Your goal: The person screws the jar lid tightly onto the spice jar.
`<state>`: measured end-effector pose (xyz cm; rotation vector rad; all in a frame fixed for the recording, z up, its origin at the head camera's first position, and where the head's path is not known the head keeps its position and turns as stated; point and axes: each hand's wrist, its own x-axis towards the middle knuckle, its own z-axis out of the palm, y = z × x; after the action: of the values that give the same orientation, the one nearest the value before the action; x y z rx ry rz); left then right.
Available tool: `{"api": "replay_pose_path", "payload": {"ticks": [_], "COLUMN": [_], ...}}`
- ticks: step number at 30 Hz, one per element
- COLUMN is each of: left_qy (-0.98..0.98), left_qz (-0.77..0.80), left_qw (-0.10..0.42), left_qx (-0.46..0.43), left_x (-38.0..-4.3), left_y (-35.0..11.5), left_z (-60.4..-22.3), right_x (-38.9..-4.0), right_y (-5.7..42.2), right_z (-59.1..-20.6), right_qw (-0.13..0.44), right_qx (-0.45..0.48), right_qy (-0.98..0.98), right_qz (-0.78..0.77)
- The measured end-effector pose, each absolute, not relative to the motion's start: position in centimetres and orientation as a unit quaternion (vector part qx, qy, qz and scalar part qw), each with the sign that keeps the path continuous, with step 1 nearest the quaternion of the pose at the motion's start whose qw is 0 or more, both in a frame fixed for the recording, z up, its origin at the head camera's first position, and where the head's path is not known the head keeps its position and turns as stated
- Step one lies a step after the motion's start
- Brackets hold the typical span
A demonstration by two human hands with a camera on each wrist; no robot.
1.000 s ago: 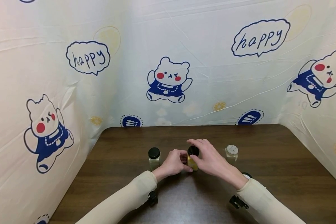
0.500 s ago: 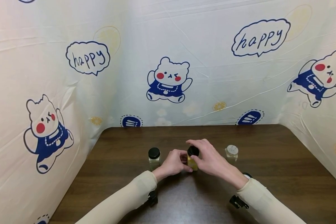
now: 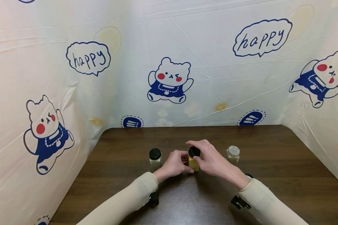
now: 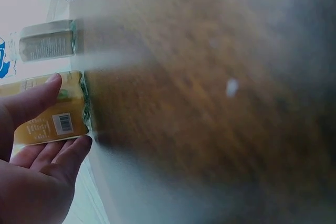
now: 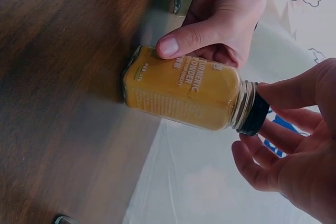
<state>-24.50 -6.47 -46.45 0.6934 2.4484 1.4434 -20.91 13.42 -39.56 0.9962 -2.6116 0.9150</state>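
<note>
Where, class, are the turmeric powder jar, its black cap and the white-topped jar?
Turmeric powder jar point(image 5: 181, 92), right wrist view: the middle of its printed side.
Black cap point(image 5: 255, 114), right wrist view: its side.
White-topped jar point(image 3: 233, 151), head view: its top, which has small holes.

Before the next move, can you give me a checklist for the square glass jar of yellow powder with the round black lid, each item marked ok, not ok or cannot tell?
1. Square glass jar of yellow turmeric powder upright: ok.
2. Left hand gripping the jar's body: ok.
3. Right hand holding the round black lid: ok.
4. Lid seated fully down: not ok; glass threads show below it in the right wrist view.
5. Lid free of the threads: cannot tell.
6. Turmeric jar apart from the clear glass jar with a black cap and the clear glass jar with a pale perforated top: ok.
</note>
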Motion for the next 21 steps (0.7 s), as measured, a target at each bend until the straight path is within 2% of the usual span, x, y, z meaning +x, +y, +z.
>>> {"api": "replay_pose_path", "payload": {"ticks": [9, 21], "left_qy": [0.836, 0.833], "left_qz": [0.485, 0.487], "left_qw": [0.107, 0.102], "left_qx": [0.232, 0.240], "left_x": [-24.42, -24.51], "left_y": [-6.51, -6.50], "left_z": [-46.49, -46.52], "right_x": [-20.80, -21.00], "right_y": [13.48, 13.44], "right_z": [-39.56, -39.64], "right_qw": [0.086, 0.098], "right_qx": [0.334, 0.317], "right_qy": [-0.885, -0.889], "right_qz": [0.313, 0.317]}}
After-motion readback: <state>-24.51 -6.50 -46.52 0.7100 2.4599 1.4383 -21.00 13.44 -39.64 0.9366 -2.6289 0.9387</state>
